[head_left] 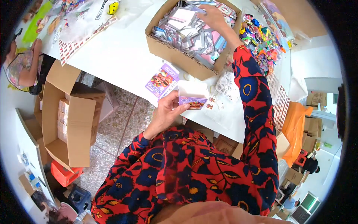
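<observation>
My left hand (167, 114) is closed round a small purple carton (192, 102), tilted so that its white inside shows. Printed cartoon figures cover its front. Beside it a second purple carton (162, 80) lies flat on the white table. My right arm stretches forward to a large cardboard box (186, 61) full of small flat packets (182, 18), grey, white and pink. Over the far part of that heap is my right hand (214, 18), its fingers apart and touching the packets. No packet shows clearly in its grasp.
A heap of colourful small trinkets (263, 43) lies right of the box. Sticker sheets (281, 100) and an orange bag (296, 130) are at the table's right edge. An open carton (80, 127) stands on the floor at left. Another person (26, 69) sits at the far left.
</observation>
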The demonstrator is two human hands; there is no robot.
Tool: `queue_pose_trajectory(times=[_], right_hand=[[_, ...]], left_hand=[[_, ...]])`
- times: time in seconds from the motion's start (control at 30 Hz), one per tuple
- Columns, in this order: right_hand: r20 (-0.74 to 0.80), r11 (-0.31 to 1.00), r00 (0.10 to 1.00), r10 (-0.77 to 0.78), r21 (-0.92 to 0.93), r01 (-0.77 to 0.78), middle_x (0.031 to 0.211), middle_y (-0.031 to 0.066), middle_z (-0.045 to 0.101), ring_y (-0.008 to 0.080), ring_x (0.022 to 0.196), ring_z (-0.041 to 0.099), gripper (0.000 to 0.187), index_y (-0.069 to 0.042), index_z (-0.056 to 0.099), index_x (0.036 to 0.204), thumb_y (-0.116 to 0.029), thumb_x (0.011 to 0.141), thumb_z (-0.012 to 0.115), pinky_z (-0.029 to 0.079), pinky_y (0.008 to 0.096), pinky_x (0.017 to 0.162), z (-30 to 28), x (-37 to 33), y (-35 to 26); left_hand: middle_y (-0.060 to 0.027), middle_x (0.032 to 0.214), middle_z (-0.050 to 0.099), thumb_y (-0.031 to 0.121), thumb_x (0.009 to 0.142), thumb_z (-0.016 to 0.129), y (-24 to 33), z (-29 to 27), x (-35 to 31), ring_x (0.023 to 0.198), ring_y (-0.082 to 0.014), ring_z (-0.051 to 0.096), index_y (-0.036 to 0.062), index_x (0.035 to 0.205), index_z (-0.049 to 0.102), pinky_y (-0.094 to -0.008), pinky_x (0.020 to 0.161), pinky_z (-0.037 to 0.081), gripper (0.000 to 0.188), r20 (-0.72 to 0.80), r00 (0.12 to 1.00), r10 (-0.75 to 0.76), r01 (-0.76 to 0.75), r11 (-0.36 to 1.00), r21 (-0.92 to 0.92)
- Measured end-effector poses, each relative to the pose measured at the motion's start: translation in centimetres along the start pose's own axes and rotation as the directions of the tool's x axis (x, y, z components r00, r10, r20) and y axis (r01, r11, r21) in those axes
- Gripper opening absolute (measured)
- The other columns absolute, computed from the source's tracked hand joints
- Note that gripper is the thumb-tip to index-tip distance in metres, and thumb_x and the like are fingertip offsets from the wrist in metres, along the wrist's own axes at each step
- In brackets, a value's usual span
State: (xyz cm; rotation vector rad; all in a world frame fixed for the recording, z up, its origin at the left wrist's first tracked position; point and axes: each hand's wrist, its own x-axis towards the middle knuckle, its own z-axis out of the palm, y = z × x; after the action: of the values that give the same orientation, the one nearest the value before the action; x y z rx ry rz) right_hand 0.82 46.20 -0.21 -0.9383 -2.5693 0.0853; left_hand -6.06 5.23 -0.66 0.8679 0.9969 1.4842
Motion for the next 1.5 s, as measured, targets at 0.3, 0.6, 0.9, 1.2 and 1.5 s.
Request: queue_pose_trajectory(times=[0.3,0.6,0.9,1.2,1.5], right_hand=[[0.304,0.996,0.952,0.042,-0.089,-0.016,0.120,0.0219,0.055,0.0353,0.112,0.051,0.063,-0.001,0.051,0.123,-0.043,0.077,0.064,0.041,0.0401,0.094,0.9,2.3,-8.0],[-0.173,0.988,0.979,-0.112,0.090,0.129,0.093,0.0104,0.064,0.0228,0.083,0.060,0.032,0.000,0.059,0.109,-0.016,0.082,0.062,0.048,0.0317,0.073,-1.9,-0.2,-4.5],[0.029,0.806,1.000,-0.002,0.591,-0.016,0.092,0.0081,0.065,0.0134,0.083,0.060,0.023,0.000,0.062,0.105,-0.009,0.084,0.058,0.047,0.0252,0.071,-20.4,-11.5,-14.5],[-0.016,0.901,0.912,-0.410,0.148,0.408,0.092,0.0091,0.066,0.0263,0.081,0.061,0.021,-0.003,0.065,0.097,-0.001,0.077,0.062,0.049,0.0329,0.073,-24.0,-21.0,-17.6],[-0.097,0.873,0.872,-0.480,0.050,0.485,0.081,0.0089,0.060,0.0269,0.081,0.060,0.028,-0.004,0.062,0.095,0.002,0.068,0.060,0.050,0.0335,0.071,-21.2,-23.9,-15.6]], left_hand=[[-0.0046,0.097,0.061,0.005,0.085,0.063,0.0,-0.6,0.1,0.088,-0.0092,0.058,-0.0027,0.107,0.055,-0.0239,0.076,0.051,0.024,-0.022,1.000,0.019,-0.019,1.000,0.000],[-0.0027,0.090,0.061,0.005,0.083,0.065,0.0,-0.3,0.2,0.083,-0.0077,0.057,-0.0025,0.105,0.057,-0.0231,0.070,0.051,0.024,0.026,0.999,0.022,-0.023,0.998,0.058],[-0.0017,0.085,0.063,0.007,0.078,0.071,0.2,-0.6,1.1,0.071,-0.0057,0.055,-0.0023,0.104,0.061,-0.0214,0.060,0.046,0.029,-0.051,0.984,0.171,-0.162,0.975,0.153],[-0.0012,0.073,0.061,0.013,0.080,0.070,0.4,2.1,0.9,0.059,-0.0048,0.048,0.0013,0.104,0.063,-0.0230,0.052,0.041,0.028,0.020,0.997,0.077,-0.078,0.898,0.433],[-0.0035,0.074,0.061,0.012,0.076,0.073,0.4,4.4,1.3,0.058,-0.0065,0.045,-0.0001,0.104,0.064,-0.0244,0.052,0.041,0.031,0.114,0.987,0.114,-0.159,0.800,0.579]])
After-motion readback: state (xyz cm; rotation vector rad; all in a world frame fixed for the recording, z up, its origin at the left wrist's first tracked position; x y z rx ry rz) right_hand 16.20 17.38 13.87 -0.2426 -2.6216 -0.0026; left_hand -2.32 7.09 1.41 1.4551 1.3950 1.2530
